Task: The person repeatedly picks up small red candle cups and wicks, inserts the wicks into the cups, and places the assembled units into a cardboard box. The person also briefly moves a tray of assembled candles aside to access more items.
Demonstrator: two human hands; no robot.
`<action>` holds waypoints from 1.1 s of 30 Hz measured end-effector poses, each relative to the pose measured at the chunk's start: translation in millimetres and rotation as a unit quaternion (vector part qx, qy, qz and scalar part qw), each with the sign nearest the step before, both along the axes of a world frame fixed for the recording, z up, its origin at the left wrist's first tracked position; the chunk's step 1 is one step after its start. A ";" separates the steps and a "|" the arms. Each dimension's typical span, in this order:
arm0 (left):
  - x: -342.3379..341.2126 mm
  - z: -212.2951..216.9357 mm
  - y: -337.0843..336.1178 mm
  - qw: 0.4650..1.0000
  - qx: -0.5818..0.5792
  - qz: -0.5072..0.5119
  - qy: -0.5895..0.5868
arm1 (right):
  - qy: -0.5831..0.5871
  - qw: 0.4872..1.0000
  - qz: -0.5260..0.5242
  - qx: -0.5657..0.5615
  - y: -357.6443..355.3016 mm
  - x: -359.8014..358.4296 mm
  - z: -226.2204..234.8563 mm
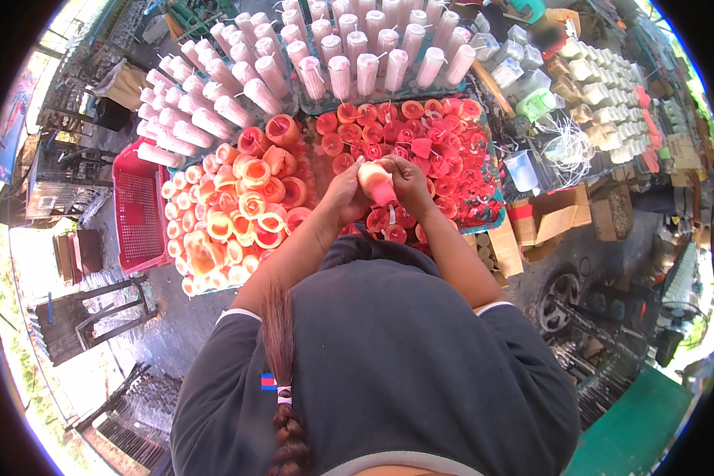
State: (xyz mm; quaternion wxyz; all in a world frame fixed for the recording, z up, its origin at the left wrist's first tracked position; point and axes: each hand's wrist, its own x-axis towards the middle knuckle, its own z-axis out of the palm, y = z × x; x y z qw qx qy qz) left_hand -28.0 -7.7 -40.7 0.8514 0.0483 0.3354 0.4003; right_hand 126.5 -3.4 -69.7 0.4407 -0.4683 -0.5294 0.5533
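Note:
In front of my chest I hold a cream and coral-pink wax candle [378,186] between both hands. My left hand [347,193] is curled against its left side, and my right hand [409,184] grips its upper right. The pink part of the candle points down toward me. Beneath and beyond my hands lie rows of red wax candles [444,163] with white wicks on a tray. To the left, beside my left forearm, are heaped orange hollow wax cups [252,205], with several pieces stacked on one another.
Pale pink pillar candles [366,73] stand in rows along the far side. A red plastic basket [139,214] is at the left. On the right are tangled white wicks [567,144], rows of cream blocks [603,99], a green cup [537,104] and an opened cardboard box [559,214].

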 end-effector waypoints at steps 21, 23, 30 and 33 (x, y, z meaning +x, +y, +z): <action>4.2 43.8 -6.9 0.832 0.326 0.222 0.390 | 0.068 0.997 0.019 -0.009 -34.8 -22.7 47.3; 2.4 42.2 -3.2 0.854 0.289 0.221 0.371 | 0.012 0.999 0.039 -0.004 -38.3 -18.2 55.3; 6.5 25.4 -5.5 0.875 0.285 0.149 0.362 | -0.096 0.995 0.037 0.017 -27.7 -13.3 41.0; 10.2 27.6 -14.8 0.809 0.392 0.092 0.427 | -0.049 0.993 0.036 -0.104 -24.5 -12.2 41.0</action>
